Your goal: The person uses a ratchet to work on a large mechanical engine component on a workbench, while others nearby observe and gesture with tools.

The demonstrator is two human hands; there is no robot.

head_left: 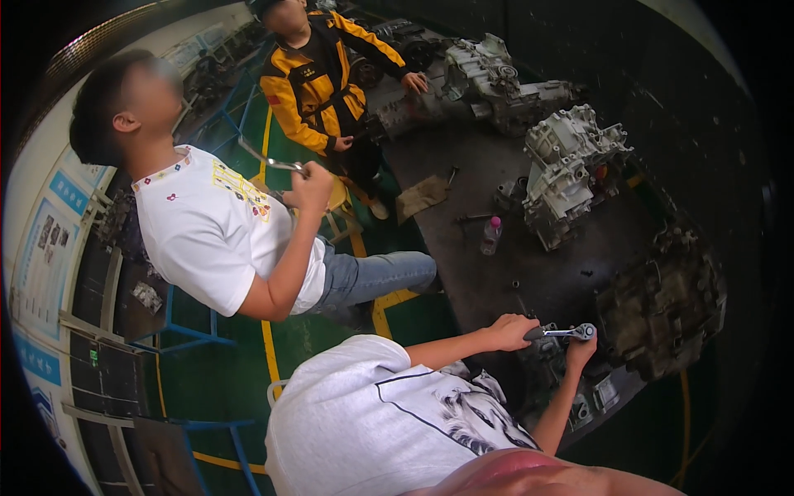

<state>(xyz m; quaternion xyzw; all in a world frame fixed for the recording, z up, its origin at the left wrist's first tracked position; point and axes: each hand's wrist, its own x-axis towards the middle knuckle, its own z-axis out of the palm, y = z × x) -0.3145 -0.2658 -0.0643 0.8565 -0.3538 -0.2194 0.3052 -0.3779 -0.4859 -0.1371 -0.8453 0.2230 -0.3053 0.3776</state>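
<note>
My left hand (511, 331) is closed on the grey grip of a chrome ratchet (559, 332), held roughly horizontal near the lower right of the head view. My right hand (582, 354) is closed around the ratchet's head end, just below it. Beneath and beside my hands are metal parts (604, 392), partly hidden by my arms. A large dark, grimy gearbox casing (657, 306) lies just to the right of my hands. Whether the ratchet is seated on a fastener, I cannot tell.
A co-worker in white (215, 231) stands at left holding a wrench (281, 164); another in a yellow-black jacket (306, 87) is behind. The dark bench (463, 273) bears silver gearboxes (571, 165), a bottle (490, 238) and a cloth (422, 198). Blue-framed tables (186, 337) stand at left.
</note>
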